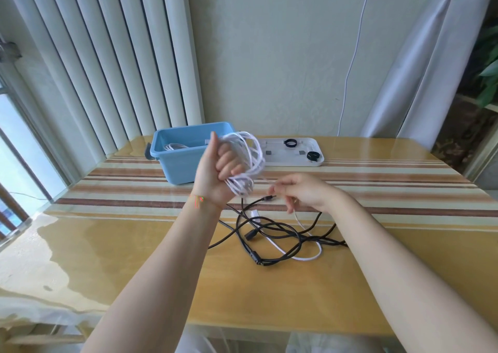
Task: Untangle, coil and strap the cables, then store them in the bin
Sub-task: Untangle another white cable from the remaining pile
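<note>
my left hand (215, 172) was raised over the table (134, 258) with its fingers curled round a white coil (249, 161), held up just in front of the blue bin (172, 164), where another white cable (173, 146) already lay. my right hand (301, 191) hovered blurred beside the coil, fingers loosely bent, and i could not tell whether it pinched a strand. below it a tangle of black cables (272, 234) and one white cable (310, 257) lay on the table, and two black straps (290, 143) sat on a white tray (318, 148) right of the bin.
</note>
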`<state>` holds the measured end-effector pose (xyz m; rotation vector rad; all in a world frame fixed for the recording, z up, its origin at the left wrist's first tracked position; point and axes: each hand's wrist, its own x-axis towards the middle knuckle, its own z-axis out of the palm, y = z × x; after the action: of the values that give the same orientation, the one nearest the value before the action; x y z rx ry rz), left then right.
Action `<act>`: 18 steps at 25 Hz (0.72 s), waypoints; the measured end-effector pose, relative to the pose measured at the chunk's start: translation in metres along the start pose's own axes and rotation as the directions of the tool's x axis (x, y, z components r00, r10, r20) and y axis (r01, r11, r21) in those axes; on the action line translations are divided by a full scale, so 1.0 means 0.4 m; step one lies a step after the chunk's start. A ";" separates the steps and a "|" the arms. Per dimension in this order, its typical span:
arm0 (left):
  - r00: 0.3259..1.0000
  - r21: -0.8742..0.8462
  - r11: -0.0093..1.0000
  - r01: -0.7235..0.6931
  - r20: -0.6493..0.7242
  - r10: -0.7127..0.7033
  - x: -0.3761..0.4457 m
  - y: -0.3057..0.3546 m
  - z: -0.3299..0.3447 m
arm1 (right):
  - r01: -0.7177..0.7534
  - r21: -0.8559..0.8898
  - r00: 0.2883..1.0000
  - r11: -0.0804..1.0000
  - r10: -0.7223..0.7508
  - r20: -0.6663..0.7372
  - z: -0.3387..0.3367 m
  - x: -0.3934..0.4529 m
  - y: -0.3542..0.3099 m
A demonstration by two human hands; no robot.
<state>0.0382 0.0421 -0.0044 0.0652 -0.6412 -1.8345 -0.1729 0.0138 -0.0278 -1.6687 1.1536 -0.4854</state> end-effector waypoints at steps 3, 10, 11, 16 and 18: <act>0.910 0.215 0.953 -0.212 -0.314 0.273 0.025 0.004 0.022 | -0.043 -0.340 0.955 0.939 0.138 0.262 0.036 -0.018 -0.025; 0.903 0.961 0.098 0.258 -0.276 0.329 0.026 -0.068 0.008 | 0.141 -0.387 0.990 0.911 -0.121 0.074 0.063 -0.033 -0.166; 0.896 0.947 0.072 0.312 -0.319 0.308 0.022 -0.067 0.006 | 0.133 -0.364 0.991 0.922 -0.125 0.045 0.062 -0.033 -0.162; 0.878 0.870 0.123 0.477 -0.477 -0.034 0.011 -0.053 -0.017 | 0.146 -0.308 0.965 0.940 -0.203 -0.164 0.058 -0.003 -0.110; 0.856 0.879 -0.027 0.475 -0.469 -0.217 -0.003 -0.030 -0.037 | 0.151 -0.321 0.977 0.935 -0.190 -0.093 0.046 0.010 -0.082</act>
<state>0.0334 0.0398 -0.0226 1.5099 -1.8163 -1.3797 -0.1419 0.0208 -0.0073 -2.0500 1.2291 -0.5420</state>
